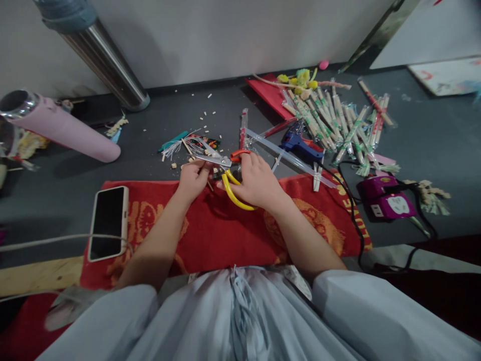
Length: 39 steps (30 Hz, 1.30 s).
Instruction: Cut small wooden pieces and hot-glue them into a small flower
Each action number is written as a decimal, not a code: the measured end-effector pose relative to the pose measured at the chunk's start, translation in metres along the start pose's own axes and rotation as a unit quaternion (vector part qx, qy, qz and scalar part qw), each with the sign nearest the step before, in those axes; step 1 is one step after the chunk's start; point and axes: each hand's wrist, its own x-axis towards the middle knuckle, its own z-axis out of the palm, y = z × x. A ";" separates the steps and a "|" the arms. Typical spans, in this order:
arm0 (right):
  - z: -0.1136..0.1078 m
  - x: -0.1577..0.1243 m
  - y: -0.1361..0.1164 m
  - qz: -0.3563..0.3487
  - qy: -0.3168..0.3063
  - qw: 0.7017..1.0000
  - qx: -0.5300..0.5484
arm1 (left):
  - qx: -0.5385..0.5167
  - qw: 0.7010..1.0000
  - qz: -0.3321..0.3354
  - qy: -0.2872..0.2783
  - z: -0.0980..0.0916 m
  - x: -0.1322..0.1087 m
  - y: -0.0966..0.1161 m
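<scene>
My right hand (261, 183) is closed on the handles of a pair of scissors (225, 161), one handle yellow and the other orange-red. The blades are spread and point left, over the fingertips of my left hand (193, 179). That hand is pinched around what looks like a thin wooden stick (210, 186); its fingers hide the middle part. Just beyond lie a bundle of white strands (184, 146), a teal pen-like tool (173, 141) and several small cut pale pieces (205, 114).
A red towel (225, 230) lies under my forearms, with a phone (108, 223) on its left. Right are a blue glue gun (300, 143), wrapped sticks (338, 120) and a purple power adapter (387, 198) with cables. A pink bottle (71, 128) and steel flask (108, 60) stand left.
</scene>
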 end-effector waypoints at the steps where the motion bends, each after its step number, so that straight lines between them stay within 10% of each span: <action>1: 0.001 0.001 0.000 0.009 0.008 1.000 -0.005 | -0.007 1.000 -0.012 -0.004 0.001 0.001 0.000; 10: 0.003 0.002 -0.001 0.076 0.021 0.996 -0.039 | -0.007 0.996 -0.013 0.088 0.003 -0.001 0.004; 18: 0.012 0.003 0.001 0.087 0.012 0.995 -0.053 | 0.040 0.976 0.169 -0.132 0.002 -0.011 0.031; 28: 0.017 0.004 0.002 0.106 0.014 0.990 -0.089 | -0.013 0.984 0.010 -0.178 0.008 -0.010 0.035; 39: 0.020 0.005 0.006 0.072 0.004 0.994 -0.086 | -0.052 0.981 -0.017 -0.187 0.006 -0.009 0.028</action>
